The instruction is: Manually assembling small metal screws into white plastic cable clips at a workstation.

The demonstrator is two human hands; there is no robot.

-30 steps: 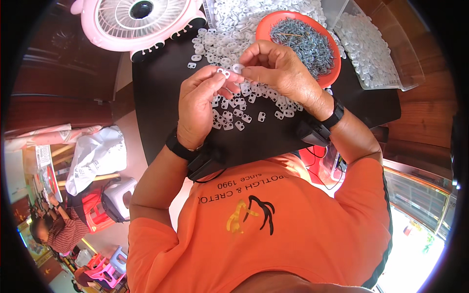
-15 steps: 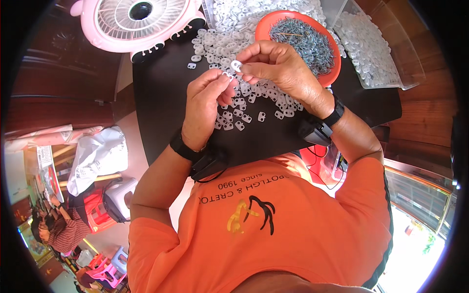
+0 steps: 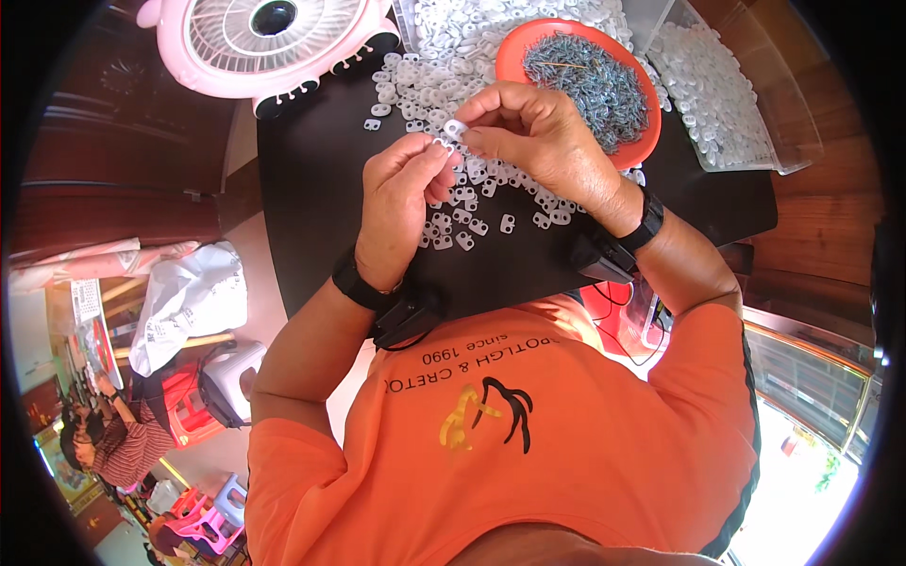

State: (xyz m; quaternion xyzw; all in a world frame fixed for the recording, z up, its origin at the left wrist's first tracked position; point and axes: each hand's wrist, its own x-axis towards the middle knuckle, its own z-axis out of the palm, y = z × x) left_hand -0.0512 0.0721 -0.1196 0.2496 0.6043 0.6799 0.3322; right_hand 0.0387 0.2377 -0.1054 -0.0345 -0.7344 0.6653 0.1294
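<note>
My left hand (image 3: pixel 401 193) pinches a small white plastic piece (image 3: pixel 443 145) between thumb and forefinger. Right beside it, my right hand (image 3: pixel 538 137) grips another small white piece with holes (image 3: pixel 454 129) by its edge. The two pieces meet or nearly touch at the fingertips; whether they are joined I cannot tell. Under and around both hands spreads a heap of loose white two-holed plastic pieces (image 3: pixel 425 87) on the dark table (image 3: pixel 330 179). Behind my right hand stands an orange-red plate (image 3: pixel 511 58) full of small blue-grey parts (image 3: pixel 604 104), with a thin tan stick across them.
A pink fan (image 3: pixel 274 57) stands at the table's far left. At the far right sits a clear bin (image 3: pixel 791 141) of whitish pieces (image 3: pixel 708 90); another heap of white pieces (image 3: pixel 528 11) lies at the back. Off to the left are a white bag (image 3: pixel 193 297) and another person (image 3: pixel 137 443).
My right hand has shifted slightly, bringing its white piece a little left and down against the one in my left hand. My left hand has barely moved.
</note>
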